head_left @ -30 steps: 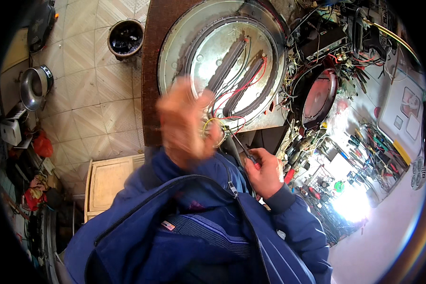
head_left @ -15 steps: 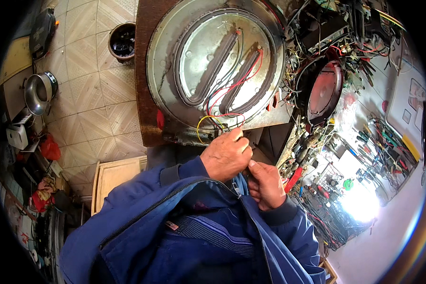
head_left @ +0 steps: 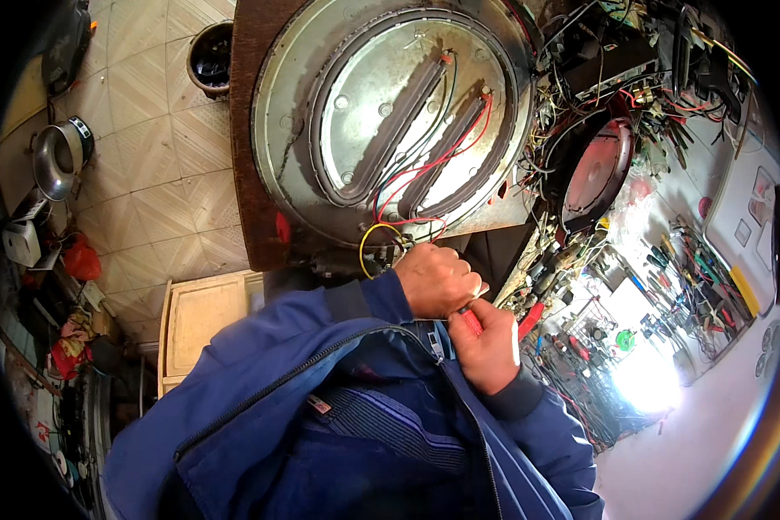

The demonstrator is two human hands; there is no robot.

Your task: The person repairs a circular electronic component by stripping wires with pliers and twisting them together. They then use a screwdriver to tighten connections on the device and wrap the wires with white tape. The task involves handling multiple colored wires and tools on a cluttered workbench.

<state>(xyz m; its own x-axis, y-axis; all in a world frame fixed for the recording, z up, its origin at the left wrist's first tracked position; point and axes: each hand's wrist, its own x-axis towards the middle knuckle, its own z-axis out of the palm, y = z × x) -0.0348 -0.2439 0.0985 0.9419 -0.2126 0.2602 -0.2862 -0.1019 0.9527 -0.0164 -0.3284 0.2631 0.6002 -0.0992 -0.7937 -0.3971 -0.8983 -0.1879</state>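
My left hand (head_left: pixel 435 279) is closed at the near edge of a round metal plate (head_left: pixel 277 139), by the wire ends; what its fingers grip is hidden. The plate carries a looped dark heating element (head_left: pixel 390 121), red wires (head_left: pixel 459 144) and dark wires. A yellow wire (head_left: pixel 363 251) curves down beside my left hand. My right hand (head_left: pixel 487 347) is wrapped round a red-handled screwdriver (head_left: pixel 470 321), its thumb up along the handle, just below and right of my left hand. The screwdriver's shaft is mostly hidden by my left hand.
The plate lies on a wooden bench (head_left: pixel 247 225). To its right are tangled electronics (head_left: pixel 607 69), a reddish round pan part (head_left: pixel 591 173) and piled hand tools (head_left: pixel 667 269). On the left stand a dark pot (head_left: pixel 208 65), a steel bowl (head_left: pixel 56 160) and a wooden drawer (head_left: pixel 204 321).
My left hand, blurred over the plate a second ago, has come down to the wires beside my right hand and closed. My right hand has shifted slightly down with the screwdriver.
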